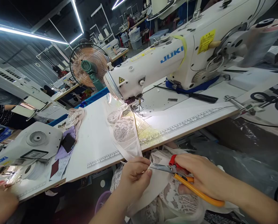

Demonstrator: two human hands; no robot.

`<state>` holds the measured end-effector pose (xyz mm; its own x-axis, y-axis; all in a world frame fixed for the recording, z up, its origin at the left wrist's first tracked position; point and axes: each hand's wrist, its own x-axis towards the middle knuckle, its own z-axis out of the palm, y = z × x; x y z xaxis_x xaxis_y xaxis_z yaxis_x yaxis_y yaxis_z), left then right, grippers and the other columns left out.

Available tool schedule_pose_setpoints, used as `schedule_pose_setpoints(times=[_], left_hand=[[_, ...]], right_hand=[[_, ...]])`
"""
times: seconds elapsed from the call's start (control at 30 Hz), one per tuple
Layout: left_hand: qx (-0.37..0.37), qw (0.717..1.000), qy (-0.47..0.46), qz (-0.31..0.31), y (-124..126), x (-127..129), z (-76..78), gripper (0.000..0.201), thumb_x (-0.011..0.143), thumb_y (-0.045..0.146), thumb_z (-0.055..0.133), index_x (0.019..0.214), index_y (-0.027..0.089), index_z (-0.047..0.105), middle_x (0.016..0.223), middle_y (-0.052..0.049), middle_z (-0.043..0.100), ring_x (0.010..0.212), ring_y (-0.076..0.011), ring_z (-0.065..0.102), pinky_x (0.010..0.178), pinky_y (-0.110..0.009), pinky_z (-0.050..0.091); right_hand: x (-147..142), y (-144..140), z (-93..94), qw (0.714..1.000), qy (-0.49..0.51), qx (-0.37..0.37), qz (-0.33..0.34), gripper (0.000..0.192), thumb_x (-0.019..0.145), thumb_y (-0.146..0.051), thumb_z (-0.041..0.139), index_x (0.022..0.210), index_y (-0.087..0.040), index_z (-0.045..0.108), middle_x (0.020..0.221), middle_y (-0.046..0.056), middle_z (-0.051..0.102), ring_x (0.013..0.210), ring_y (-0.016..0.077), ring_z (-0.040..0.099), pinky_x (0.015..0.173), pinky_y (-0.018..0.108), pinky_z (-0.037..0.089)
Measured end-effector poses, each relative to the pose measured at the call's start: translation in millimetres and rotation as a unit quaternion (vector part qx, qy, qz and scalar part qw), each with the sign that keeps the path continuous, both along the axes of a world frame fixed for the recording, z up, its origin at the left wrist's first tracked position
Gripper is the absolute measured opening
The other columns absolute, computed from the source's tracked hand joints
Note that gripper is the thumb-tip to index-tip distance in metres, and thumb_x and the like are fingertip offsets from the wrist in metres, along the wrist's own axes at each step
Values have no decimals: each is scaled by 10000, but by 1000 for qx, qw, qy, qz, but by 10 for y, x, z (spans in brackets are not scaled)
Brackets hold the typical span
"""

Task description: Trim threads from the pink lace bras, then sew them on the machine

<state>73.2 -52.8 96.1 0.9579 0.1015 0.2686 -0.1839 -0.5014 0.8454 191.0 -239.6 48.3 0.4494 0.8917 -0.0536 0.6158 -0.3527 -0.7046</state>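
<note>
Your left hand point(136, 175) pinches a thin strip point(150, 165), with the lacy bra point(124, 130) just past it on the desk point(92, 133), and the scissors point(169, 168) your right hand point(203, 172) grips could nip you if they slip.

"JUKI" point(171, 54) marks three sewing machines point(150, 67) — one bears a warning triangle point(121, 80).

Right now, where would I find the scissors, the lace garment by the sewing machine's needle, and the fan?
Scissors point(171, 169), head view: metal at the pivot.
Lace garment point(124, 129), head view: the larger lace cup.
Fan point(88, 66), head view: green central housing.
</note>
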Motion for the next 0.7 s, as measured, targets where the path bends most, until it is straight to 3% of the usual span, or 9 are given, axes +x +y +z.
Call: schedule_pose_setpoints(times=[0.47, 0.6, 0.7], left_hand=[[-6, 1000, 21, 1, -9, 14, -17, 198, 807, 153, 525, 654, 116, 646, 766, -125, 660, 730, -178, 637, 647, -253, 488], [-17, 1000, 25, -3, -5, 12, 11, 216, 829, 170, 512, 687, 122, 668, 793, -119, 666, 695, -158, 623, 629, -247, 479], [-7, 1000, 26, 9, 14, -11, 14, 210, 837, 178, 517, 717, 134, 684, 822, -108, 665, 727, -158, 623, 652, -249, 481]], right_hand=[[22, -23, -143, 998, 49, 42, 5, 520, 708, -507, 634, 577, -216, 223, 577, -33, 373, 522, 132, 372, 489, 243, 276], [57, -66, -196, 980, 133, 134, -54, 420, 775, -592, 500, 634, -218, 370, 628, -15, 406, 544, 141, 406, 492, 253, 340], [58, -86, -142, 961, 146, 216, -88, 434, 723, -636, 561, 840, -218, 534, 768, 31, 523, 690, 198, 509, 590, 288, 433]])
